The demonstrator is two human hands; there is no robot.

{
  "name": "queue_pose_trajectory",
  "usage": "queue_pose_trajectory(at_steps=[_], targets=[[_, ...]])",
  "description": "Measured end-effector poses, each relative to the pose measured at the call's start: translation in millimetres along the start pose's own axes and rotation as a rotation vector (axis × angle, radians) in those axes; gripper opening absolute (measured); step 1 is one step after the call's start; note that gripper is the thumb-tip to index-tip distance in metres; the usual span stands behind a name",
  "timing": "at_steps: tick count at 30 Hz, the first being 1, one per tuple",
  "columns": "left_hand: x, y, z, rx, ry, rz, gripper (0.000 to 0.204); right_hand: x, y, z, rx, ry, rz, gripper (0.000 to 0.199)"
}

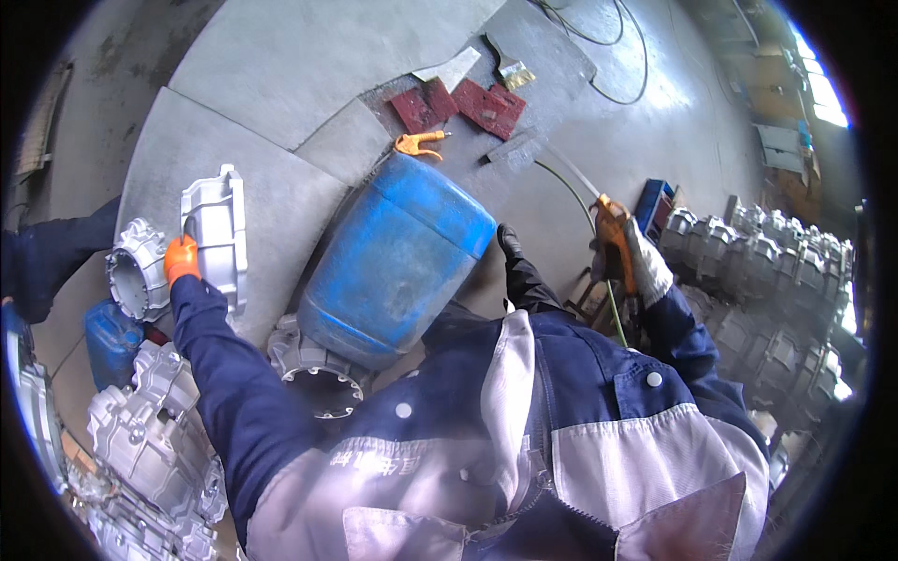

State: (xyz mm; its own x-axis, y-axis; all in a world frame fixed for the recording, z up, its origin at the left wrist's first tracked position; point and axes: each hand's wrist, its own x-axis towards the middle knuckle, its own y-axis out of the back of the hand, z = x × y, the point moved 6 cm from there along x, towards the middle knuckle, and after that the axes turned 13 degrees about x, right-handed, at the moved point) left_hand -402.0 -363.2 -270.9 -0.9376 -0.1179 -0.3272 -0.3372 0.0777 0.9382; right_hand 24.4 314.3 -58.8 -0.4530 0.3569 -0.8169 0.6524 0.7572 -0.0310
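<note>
Orange-gloved left-hand fingers (181,259) were closed on a ribbed grey cast-aluminium housing (217,234); the right hand (641,266) gripped an orange air tool (613,238). Bringing them together was judged next.

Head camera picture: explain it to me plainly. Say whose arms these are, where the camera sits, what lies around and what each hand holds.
The camera sits on a person's head and looks down, so the blue and grey jacket at the bottom is their own. Its round lens bends straight edges.

The left hand, in an orange glove, grips a silvery metal casting. The right hand, in a pale glove, holds an orange tool with a hose.

In the middle a blue plastic drum rests on another casting. More castings are piled at lower left and at right. The floor is grey concrete with red blocks.
</note>
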Motion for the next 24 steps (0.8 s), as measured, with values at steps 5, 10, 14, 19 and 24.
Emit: queue_pose_trajectory(at_steps=[5, 10, 14, 19, 24], targets=[[-144, 91, 17, -0.292, -0.041, 0.412, 0.024, 68, -24, -68, 0.16, 0.229, -0.225, 0.073], [-308, 94, 152, -0.455, 0.092, 0.311, 0.017, 163, -35, -164, -0.017, 0.242, -0.281, 0.067], [-410, 109, 283, -0.399, -0.054, 0.353, 0.012, 172, -49, -218, 0.024, 0.285, -0.571, 0.067], [-455, 77, 350, -0.126, 0.126, 0.117, 0.019, 127, -43, -214, -0.081, 0.378, -1.069, 0.064], [-475, 50, 369, -0.167, 0.136, 0.304, 0.018, 103, -18, -166, -0.357, 0.131, -1.011, 0.06]])
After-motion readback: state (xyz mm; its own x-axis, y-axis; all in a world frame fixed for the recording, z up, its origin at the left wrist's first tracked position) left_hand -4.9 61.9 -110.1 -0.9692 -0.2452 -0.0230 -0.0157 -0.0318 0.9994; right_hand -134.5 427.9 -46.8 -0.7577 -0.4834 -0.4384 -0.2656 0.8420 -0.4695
